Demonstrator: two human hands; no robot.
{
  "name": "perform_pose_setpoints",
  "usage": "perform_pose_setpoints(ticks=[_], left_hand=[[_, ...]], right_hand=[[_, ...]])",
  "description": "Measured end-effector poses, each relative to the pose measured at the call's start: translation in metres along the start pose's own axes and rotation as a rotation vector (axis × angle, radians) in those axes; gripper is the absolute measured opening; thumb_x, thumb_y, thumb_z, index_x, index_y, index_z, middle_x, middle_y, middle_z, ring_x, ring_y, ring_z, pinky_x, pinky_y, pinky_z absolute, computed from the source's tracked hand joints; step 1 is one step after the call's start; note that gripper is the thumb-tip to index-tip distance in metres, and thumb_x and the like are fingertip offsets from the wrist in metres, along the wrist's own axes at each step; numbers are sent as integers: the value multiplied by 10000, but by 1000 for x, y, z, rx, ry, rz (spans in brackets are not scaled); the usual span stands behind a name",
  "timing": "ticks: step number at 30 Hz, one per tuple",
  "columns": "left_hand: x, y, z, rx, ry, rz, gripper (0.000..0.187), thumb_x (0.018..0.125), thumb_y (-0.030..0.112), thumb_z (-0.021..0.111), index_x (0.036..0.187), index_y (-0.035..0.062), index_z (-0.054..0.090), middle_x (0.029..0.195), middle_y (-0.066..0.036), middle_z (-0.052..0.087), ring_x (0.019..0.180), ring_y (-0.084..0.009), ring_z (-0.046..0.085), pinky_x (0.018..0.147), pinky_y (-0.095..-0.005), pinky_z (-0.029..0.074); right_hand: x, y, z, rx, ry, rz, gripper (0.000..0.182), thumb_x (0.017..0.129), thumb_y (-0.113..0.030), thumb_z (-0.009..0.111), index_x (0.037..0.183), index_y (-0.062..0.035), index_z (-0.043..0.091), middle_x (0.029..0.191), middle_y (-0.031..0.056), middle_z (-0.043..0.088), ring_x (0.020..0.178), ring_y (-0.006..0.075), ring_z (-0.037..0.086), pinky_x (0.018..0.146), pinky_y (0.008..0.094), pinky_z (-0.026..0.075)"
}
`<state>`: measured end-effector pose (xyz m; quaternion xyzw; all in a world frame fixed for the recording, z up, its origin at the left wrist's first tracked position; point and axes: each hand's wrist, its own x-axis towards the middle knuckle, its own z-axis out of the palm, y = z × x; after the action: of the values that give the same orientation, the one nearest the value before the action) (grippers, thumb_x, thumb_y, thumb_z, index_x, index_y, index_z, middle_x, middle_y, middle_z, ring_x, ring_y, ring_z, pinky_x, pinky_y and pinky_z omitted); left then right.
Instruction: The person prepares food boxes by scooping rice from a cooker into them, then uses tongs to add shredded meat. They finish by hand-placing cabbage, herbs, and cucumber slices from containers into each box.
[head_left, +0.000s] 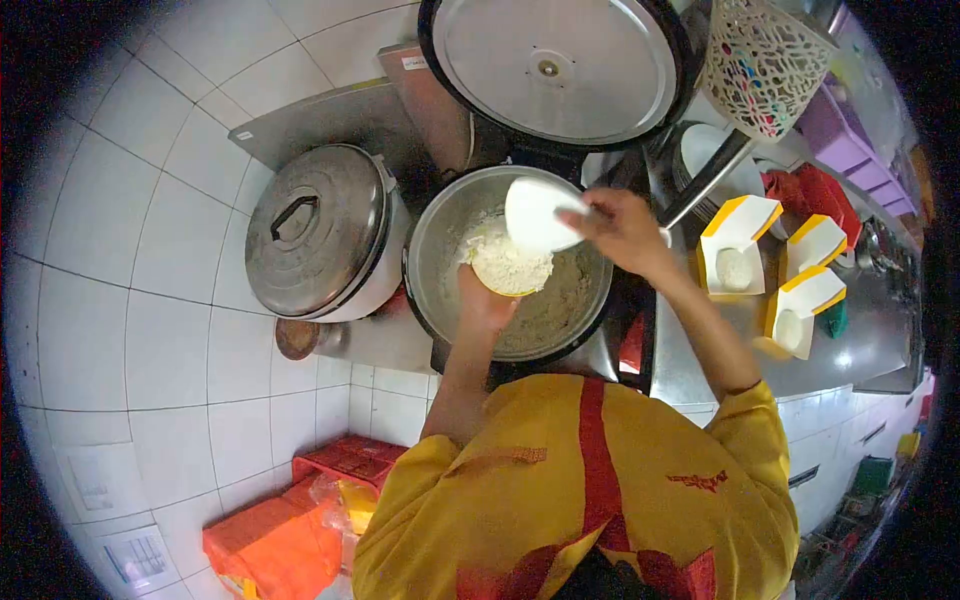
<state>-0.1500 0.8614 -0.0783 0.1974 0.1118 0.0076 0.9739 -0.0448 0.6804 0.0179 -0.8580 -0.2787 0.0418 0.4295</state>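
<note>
My left hand (pixel 487 305) is closed around a yellow-edged food box heaped with white rice (pixel 512 268), over the large metal pot (pixel 425 290). My right hand (pixel 622 235) grips a white bowl (pixel 538 215) by its edge, tilted against the top of the rice. More rice lies inside the pot, partly hidden by the bowl and the box. On the counter to the right stand several open yellow-and-white paper boxes (pixel 735 240) with rice in them.
Left of the pot stands a lidded rice cooker (pixel 325 230). A large round lid (pixel 550 60) is raised behind the pot. A white lattice basket (pixel 765 70), stacked plates (pixel 720 160) and a purple crate (pixel 855 145) are at the right. Red crates (pixel 345 465) sit low at left.
</note>
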Motion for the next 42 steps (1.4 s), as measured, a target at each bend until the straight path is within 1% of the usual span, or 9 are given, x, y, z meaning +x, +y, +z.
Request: perform_pose_setpoints(ticks=[7,14,17,19,27,34,35,39,42], left_hand=[[3,-25,-2,113,-18,12,487,923,397,352,1242,55,486,1177,-101,588,1040,-266,588,896,-426,474],[4,-32,-15,239,118,14,498,923,419,352,1229,54,497,1151,-141,595,1039,-269,588,845,-427,500],[-3,-28,-23,-81,-371,-187,449,927,361,353,1228,64,502,1139,-148,598,1023,-269,596,798,-437,523],[-7,-30,1,255,-1,173,452,918,364,361,1229,66,501,1142,-149,593,1006,-284,599,762,-423,540],[-7,-21,11,185,112,149,470,917,369,337,1220,47,498,1164,-122,582,1032,-284,587,847,-435,504],[-29,-21,18,24,286,60,548,897,469,353,1280,92,461,1279,-130,509,1150,-297,515,945,-466,446],[-35,-15,14,134,-96,196,537,883,401,465,1306,74,417,1287,-116,506,1149,-294,519,958,-462,437],[-31,3,11,-267,-135,-48,630,791,216,650,1325,50,361,1283,-116,504,1141,-289,525,941,-432,456],[-22,-2,-10,436,-110,158,613,861,561,364,1266,115,474,1231,-92,549,1103,-291,548,893,-462,483]], right_hand=[[-5,15,15,-192,-371,135,534,741,-577,629,818,-49,663,728,148,632,686,285,617,640,379,468],[0,33,19,-314,-235,-14,543,755,-588,594,847,-57,660,704,150,638,725,346,633,662,412,484],[12,29,4,-578,-18,66,524,775,-569,588,816,-51,657,712,149,636,699,331,629,649,397,479],[17,30,-10,-320,55,142,524,787,-562,585,775,-42,646,690,147,627,644,317,617,612,383,469],[-29,-15,14,-237,-335,178,689,745,-714,494,961,-86,678,798,176,658,804,345,642,761,439,497],[-11,56,10,-593,-9,159,587,789,-644,506,898,-91,668,794,167,662,759,360,643,694,455,507],[-10,51,4,-487,55,231,579,789,-632,520,898,-82,665,795,170,661,759,362,643,689,459,504],[0,33,-14,-278,77,286,572,778,-622,555,892,-73,672,784,169,657,756,340,644,675,434,490],[-1,27,-4,-101,-24,199,552,763,-605,592,859,-69,681,782,160,655,756,322,641,675,400,485]])
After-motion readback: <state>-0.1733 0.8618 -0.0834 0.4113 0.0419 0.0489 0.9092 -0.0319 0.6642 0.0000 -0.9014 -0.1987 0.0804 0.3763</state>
